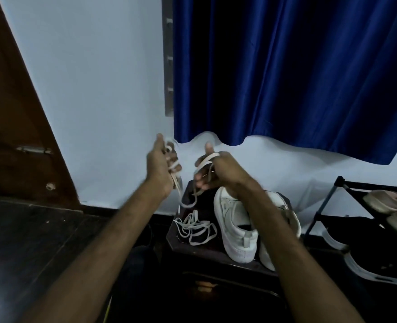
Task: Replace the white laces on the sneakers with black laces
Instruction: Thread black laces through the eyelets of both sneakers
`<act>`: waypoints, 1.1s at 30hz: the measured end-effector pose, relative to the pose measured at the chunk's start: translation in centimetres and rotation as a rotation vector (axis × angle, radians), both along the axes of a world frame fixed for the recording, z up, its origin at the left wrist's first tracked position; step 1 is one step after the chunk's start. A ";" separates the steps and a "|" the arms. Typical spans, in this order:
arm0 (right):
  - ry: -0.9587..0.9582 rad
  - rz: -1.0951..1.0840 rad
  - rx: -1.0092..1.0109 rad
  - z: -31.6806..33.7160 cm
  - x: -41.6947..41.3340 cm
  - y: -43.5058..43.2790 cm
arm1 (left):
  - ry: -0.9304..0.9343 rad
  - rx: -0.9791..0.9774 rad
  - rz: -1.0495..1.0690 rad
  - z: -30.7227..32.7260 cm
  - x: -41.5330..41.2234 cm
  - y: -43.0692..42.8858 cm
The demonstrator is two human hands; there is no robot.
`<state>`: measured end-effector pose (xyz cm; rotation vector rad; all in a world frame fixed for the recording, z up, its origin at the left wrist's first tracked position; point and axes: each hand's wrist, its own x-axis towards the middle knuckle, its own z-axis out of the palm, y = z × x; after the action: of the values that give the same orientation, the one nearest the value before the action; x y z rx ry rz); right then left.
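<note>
Two sneakers (236, 229), two white laces (197, 229)

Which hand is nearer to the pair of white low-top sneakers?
Right. The right hand is just above the white sneakers; the left hand is raised farther off to their left.

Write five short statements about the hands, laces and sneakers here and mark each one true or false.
1. Both the left hand and the right hand hold a white lace up in the air. True.
2. A second lace, also white, lies loose on the dark table. True.
3. The sneakers stand on the shoe rack. False: they stand on the dark table, and the rack to the right holds other shoes.
4. The curtain behind the hands is red. False: it is blue.
5. The left hand rests on a sneaker. False: it is raised above the table, clear of both sneakers.
</note>
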<state>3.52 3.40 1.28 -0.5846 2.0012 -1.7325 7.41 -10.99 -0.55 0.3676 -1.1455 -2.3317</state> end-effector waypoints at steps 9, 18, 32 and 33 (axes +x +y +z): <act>0.549 -0.207 0.572 -13.7 2.6 -0.5 | -0.200 -0.768 -0.131 -12.8 1.5 2.1; 0.229 -0.502 0.020 -17.8 5.5 -1.2 | -0.125 -0.553 -0.006 -16.4 2.9 3.8; 0.751 -0.258 0.514 -20.6 4.6 -3.5 | -0.267 0.277 0.214 -15.9 -0.1 2.4; 0.857 -0.266 0.581 -21.0 4.5 -3.6 | -0.253 0.250 0.245 -15.6 0.1 2.2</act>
<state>8.05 -0.17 -19.67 -0.9810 3.1171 -0.9577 7.51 -8.82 -16.18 0.8644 -0.8595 -2.2561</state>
